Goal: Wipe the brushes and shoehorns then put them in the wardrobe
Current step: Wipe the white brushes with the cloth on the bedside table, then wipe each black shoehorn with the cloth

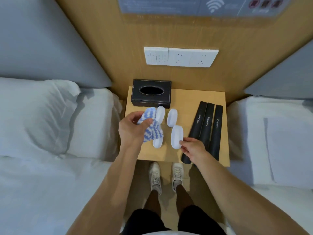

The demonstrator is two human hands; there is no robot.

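Several white oval brushes lie on the wooden nightstand (186,99): one at the back left (160,113), one at the back middle (172,117), one at the front left (157,143), and one at the front (177,136). My right hand (192,150) pinches the near end of the front brush. My left hand (132,128) holds a blue and white zigzag cloth (151,128) above the left brushes. Three black shoehorns (207,129) lie side by side at the right of the nightstand, each marked "Shoehorn".
A black tissue box (151,93) stands at the back left of the nightstand. White beds flank it, with a pillow (37,114) on the left one. A white socket panel (180,56) hangs on the wooden wall. My shoes (166,177) stand on the floor below.
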